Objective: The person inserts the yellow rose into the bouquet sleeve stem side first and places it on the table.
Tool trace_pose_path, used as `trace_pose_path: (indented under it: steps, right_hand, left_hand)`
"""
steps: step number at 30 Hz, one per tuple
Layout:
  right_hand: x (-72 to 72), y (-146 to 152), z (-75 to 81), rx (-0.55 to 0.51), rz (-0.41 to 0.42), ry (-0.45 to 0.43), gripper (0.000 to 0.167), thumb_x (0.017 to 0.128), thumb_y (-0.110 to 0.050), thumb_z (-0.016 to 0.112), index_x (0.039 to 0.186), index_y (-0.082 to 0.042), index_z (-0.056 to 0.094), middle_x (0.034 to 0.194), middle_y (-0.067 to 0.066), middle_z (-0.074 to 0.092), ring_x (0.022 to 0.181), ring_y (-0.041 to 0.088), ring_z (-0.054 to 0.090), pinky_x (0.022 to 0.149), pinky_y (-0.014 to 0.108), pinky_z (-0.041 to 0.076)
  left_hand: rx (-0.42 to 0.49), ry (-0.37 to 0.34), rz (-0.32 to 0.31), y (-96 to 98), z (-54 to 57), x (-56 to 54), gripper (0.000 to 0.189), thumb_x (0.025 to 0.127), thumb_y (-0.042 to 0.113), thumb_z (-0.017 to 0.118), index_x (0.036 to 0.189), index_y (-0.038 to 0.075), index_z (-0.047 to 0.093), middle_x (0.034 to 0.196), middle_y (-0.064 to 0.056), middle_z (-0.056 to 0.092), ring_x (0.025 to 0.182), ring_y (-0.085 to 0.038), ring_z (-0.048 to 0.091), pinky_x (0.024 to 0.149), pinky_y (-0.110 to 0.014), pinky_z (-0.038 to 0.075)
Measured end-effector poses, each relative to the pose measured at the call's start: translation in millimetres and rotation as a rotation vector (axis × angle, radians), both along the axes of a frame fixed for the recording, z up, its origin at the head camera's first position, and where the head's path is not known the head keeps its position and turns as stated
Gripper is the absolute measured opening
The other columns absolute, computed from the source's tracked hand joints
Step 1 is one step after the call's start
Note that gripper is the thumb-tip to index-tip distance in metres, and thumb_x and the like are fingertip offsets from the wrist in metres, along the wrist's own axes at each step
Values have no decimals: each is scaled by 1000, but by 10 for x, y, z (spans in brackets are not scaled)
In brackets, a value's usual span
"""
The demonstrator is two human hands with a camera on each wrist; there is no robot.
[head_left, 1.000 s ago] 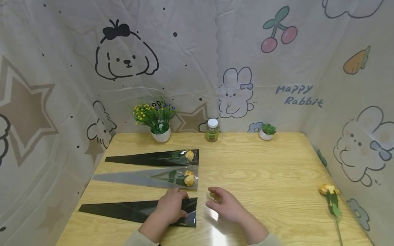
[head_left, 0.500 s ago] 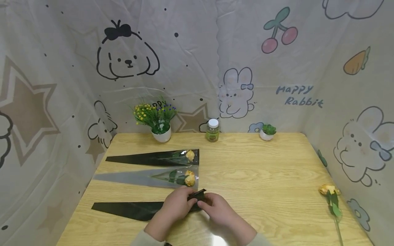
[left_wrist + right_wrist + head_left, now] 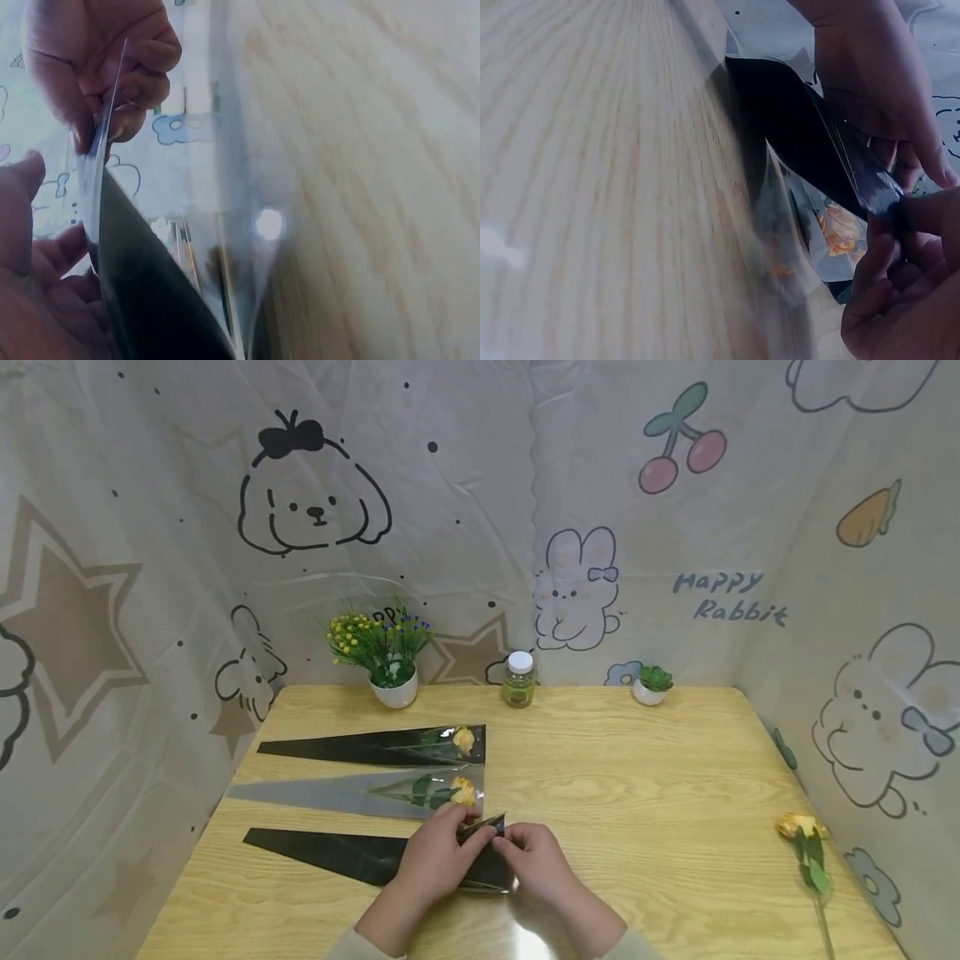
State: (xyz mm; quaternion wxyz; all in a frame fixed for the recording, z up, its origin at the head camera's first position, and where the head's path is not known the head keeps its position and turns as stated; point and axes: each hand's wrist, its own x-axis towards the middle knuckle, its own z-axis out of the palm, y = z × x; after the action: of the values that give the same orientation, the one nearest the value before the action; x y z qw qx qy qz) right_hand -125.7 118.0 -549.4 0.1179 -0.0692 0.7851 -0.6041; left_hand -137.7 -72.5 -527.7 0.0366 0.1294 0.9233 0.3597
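A long, tapering black flower sleeve [image 3: 337, 853] lies slanted on the table, its wide end raised between both hands. My left hand [image 3: 437, 852] holds it near that end, the thumb on the near side and fingers behind the film. My right hand [image 3: 538, 860] pinches the upper corner of the wide end with thumb and fingertips, close to the left thumb. In the right wrist view the black film [image 3: 787, 112] curves up from the table to both hands. The left wrist view shows the sleeve's edge [image 3: 101, 187] nearly edge-on.
Behind the hands lie a grey sleeve [image 3: 300, 792] and another black sleeve [image 3: 337, 748], each with a yellow rose inside. A loose yellow rose [image 3: 810, 847] lies at the right edge. Potted flowers [image 3: 393, 687], a white-capped jar [image 3: 519, 683] and a succulent [image 3: 651, 685] line the back.
My right hand has moved from apart to pinching the black sleeve's corner. The sleeve's wide end is lifted and folded upward, while its narrow tip has shifted right and away from me.
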Motion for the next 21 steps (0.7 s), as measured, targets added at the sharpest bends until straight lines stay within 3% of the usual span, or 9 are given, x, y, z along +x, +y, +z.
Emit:
trace_pose_path:
  steps: [5, 12, 14, 18, 21]
  right_hand:
    - [-2, -4, 23, 23, 23, 41, 26, 99, -8, 69, 76, 4, 68, 62, -7, 53, 54, 2, 43, 52, 19, 36]
    - [-33, -31, 32, 2, 52, 63, 9, 92, -3, 74, 88, 2, 79, 64, -4, 59, 53, 2, 46, 52, 20, 39]
    - [-47, -46, 26, -4, 41, 62, 7, 90, -2, 75, 85, 3, 78, 62, -4, 58, 52, 0, 46, 51, 19, 39]
    - [-62, -71, 12, 3, 11, 49, 24, 88, -2, 78, 69, 0, 64, 55, -8, 50, 46, 0, 41, 47, 19, 34]
    - [-72, -75, -10, 26, -6, 43, 39, 91, -9, 81, 63, -5, 54, 52, -8, 49, 46, 2, 41, 46, 19, 34]
  left_hand:
    - [1, 65, 31, 76, 17, 3, 31, 99, 47, 74, 104, 17, 70, 93, 7, 59, 78, -10, 56, 67, -33, 47]
    - [-45, 61, 78, 147, 35, 10, 38, 92, 54, 79, 90, 22, 60, 82, 10, 53, 69, -8, 49, 60, -30, 42]
    - [-41, 45, 91, 165, 39, -1, 38, 92, 53, 80, 88, 22, 58, 80, 10, 53, 66, -8, 49, 58, -30, 42]
    - [-24, 21, 100, 185, 47, -16, 33, 96, 44, 78, 84, 22, 56, 75, 11, 52, 61, -8, 49, 55, -29, 41]
    - [-1, 50, 109, 172, 58, -20, 27, 100, 34, 74, 83, 22, 57, 71, 10, 51, 59, -6, 48, 53, -28, 40]
